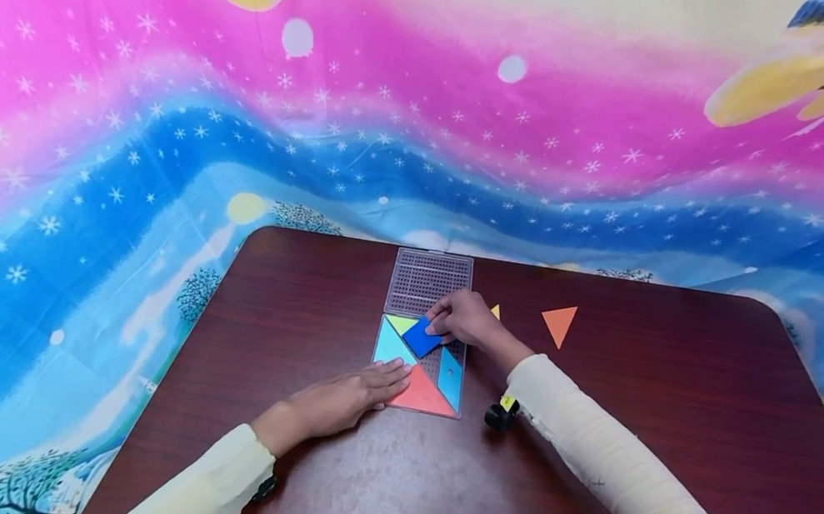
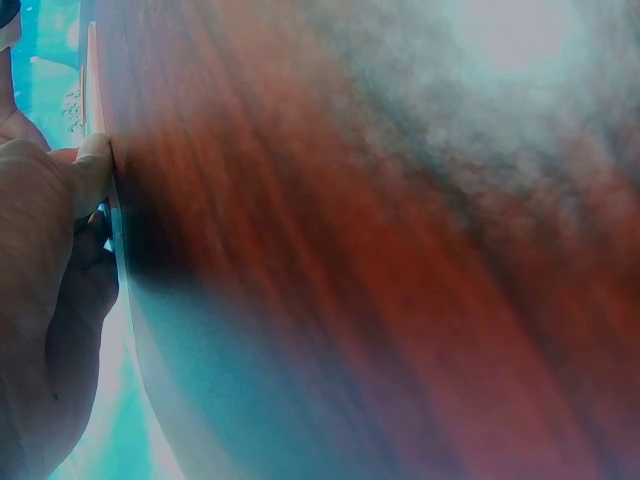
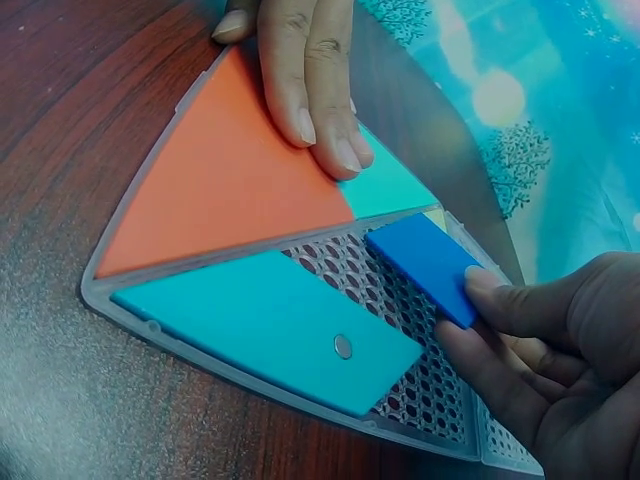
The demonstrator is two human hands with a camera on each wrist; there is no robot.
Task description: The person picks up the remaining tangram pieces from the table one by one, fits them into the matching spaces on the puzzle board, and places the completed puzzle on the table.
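Note:
A clear tray (image 1: 422,414) with a perforated base holds a large orange-red triangle (image 1: 428,393) (image 3: 220,180), a turquoise triangle (image 1: 391,349), a yellow-green triangle (image 1: 400,324) and a blue-teal parallelogram (image 1: 450,374) bearing a small round disc. My right hand (image 1: 469,317) (image 3: 570,350) pinches a blue square (image 1: 422,338) (image 3: 425,265) between thumb and fingers, tilted over the tray. The left hand (image 1: 344,396) (image 3: 310,80) rests its straight fingers on the orange-red and turquoise triangles. In the left wrist view that hand (image 2: 50,260) shows at the table's edge side.
The tray's perforated other half (image 1: 430,284) lies flat behind. An orange triangle (image 1: 559,324) lies on the brown table (image 1: 640,381) to the right, and a yellow piece (image 1: 496,310) is partly hidden behind my right hand. Patterned cloth (image 1: 398,105) hangs beyond the table.

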